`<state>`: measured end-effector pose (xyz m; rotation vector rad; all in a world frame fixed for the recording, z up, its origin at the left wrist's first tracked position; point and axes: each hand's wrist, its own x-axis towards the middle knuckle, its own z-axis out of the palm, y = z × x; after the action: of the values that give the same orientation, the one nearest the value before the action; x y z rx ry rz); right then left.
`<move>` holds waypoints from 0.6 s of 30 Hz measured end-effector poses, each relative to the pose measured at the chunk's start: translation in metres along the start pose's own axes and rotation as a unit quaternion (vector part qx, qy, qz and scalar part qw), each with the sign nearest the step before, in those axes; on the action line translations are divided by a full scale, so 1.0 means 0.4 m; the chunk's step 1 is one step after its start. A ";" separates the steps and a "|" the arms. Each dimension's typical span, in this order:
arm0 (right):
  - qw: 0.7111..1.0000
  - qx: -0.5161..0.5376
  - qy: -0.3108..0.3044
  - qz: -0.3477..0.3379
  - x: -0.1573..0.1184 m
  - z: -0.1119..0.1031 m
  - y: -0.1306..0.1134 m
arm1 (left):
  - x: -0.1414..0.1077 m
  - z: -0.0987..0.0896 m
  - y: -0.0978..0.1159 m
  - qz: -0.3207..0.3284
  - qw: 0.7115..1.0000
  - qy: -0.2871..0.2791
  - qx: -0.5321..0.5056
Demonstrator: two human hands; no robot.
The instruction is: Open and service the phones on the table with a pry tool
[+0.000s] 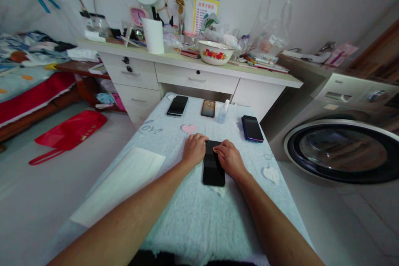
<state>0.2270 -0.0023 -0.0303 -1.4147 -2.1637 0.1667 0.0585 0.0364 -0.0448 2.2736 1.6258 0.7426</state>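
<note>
A black smartphone (213,170) lies flat, screen up, on the cloth-covered table between my hands. My left hand (193,149) has its fingers curled against the phone's upper left edge, gripping it. On the upper right part of the screen rests my right hand (230,157). Its fingers are closed, with a small tan bit at the tips that I cannot make out. Beyond them stand a clear spray bottle (222,114) and a small brownish phone (208,108). Another dark phone (177,105) lies at the far left, and one with a blue-purple edge (252,128) at the right.
A white sheet (124,181) lies on the table's left side, beside my left forearm. Behind the table is a white desk (187,75) carrying a floral bowl (215,54) and clutter. A washing machine (333,104) stands right; a red bag (73,131) lies on the floor left.
</note>
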 end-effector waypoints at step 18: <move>0.995 -0.042 0.032 0.090 0.009 -0.005 0.043 | 0.000 0.004 -0.010 0.002 1.000 0.017 -0.013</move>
<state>0.2409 0.0081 -0.0337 -1.6402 -2.0116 0.0939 0.0564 0.0379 -0.0481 2.2597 1.6168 0.8019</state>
